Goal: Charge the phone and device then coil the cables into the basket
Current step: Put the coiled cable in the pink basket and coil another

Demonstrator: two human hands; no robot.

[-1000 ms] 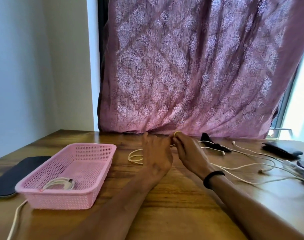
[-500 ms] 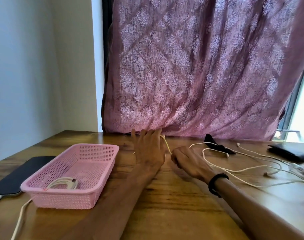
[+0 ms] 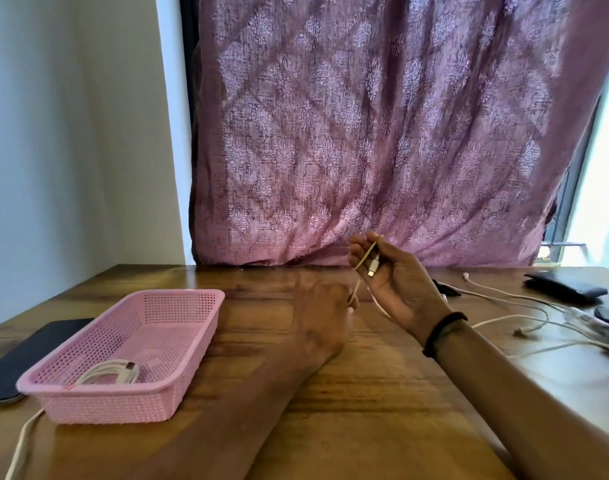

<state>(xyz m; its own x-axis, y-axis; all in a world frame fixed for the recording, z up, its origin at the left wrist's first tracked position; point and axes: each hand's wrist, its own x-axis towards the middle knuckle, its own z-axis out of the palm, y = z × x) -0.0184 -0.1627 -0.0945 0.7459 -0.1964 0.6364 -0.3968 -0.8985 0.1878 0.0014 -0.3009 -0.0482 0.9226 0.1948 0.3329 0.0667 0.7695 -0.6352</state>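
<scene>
right hand (image 3: 398,282): grip curled round white cable (image 3: 365,259), plug end in palm
left hand (image 3: 322,311): pinches same cable below
tip: keep loops small, even, then drop left into pink basket (image 3: 178,344)

Both hands (image 3: 398,284) (image 3: 322,311) hold cable (image 3: 365,258); basket (image 3: 183,344) left.

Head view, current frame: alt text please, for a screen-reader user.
Over a wooden table, the right hand holds up a white cable by its connector end while the left hand pinches it lower down. A pink basket at left already holds one coiled cable; loose cables lie at right.
</scene>
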